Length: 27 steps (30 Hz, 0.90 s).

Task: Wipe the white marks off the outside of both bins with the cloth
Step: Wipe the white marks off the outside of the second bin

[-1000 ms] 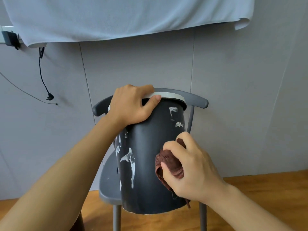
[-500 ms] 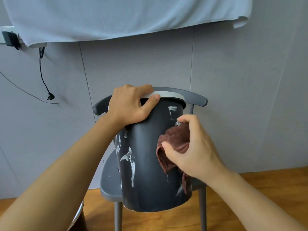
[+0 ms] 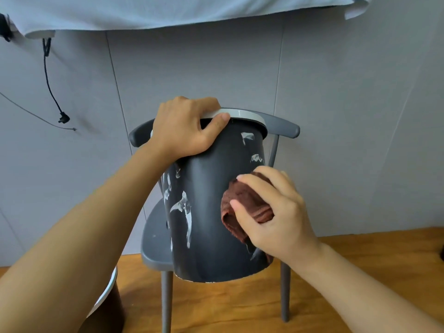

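Observation:
A dark grey bin (image 3: 211, 212) with a pale rim is held up in front of a chair. White marks streak its left side and its upper right. My left hand (image 3: 185, 128) grips the rim, thumb over the front edge. My right hand (image 3: 271, 212) holds a bunched brown cloth (image 3: 242, 203) and presses it against the bin's right side. A second dark bin (image 3: 108, 306) with a pale rim stands on the floor at the lower left, mostly hidden by my left forearm.
A grey chair (image 3: 153, 243) stands right behind the held bin, against a grey panelled wall. The floor (image 3: 360, 255) is wood. A pale sheet (image 3: 168, 10) hangs along the top, and a black cable (image 3: 51, 92) dangles at the left.
My right hand slid the cloth up the bin's right side, then came partway back down. The bin rose slightly, and the view shifted, showing more of the second bin.

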Available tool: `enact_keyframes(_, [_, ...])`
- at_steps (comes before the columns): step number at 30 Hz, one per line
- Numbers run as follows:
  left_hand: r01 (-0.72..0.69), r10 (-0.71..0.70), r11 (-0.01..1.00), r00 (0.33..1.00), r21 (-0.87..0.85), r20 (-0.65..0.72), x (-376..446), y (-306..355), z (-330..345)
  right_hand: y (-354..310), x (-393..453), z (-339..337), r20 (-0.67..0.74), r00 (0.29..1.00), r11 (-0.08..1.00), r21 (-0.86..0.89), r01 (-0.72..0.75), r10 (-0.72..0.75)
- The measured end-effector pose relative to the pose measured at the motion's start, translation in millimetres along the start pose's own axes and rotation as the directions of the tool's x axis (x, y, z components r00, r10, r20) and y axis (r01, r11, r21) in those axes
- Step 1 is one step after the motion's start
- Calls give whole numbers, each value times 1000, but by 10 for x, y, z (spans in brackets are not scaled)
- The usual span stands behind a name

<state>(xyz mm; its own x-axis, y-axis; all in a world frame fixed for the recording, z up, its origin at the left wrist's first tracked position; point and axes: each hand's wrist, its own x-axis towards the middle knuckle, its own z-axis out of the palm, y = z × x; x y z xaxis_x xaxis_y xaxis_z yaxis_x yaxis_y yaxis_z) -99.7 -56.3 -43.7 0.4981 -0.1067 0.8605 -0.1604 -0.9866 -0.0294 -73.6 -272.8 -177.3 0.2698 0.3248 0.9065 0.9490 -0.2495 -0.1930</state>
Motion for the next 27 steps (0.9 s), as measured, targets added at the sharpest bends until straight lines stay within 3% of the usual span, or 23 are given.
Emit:
enact_keyframes(15, [13,-13,1000,1000,-28,26,18,-1,-11,-53,-741,-280,274,959,997,51,64,-75])
enact_keyframes(22, [34,-33,998,999,-57,15,-20,-80,-26,55,-297,-372,101,980,967,173,-187,172])
enact_keyframes(24, [27,-26,998,1000,-51,16,-24,-73,-26,61,-217,-323,134,970,958,178,-226,204])
enact_keyframes(27, [28,-28,999,1000,-41,9,-13,-53,-13,24,-252,-212,199,971,982,107,-159,135])
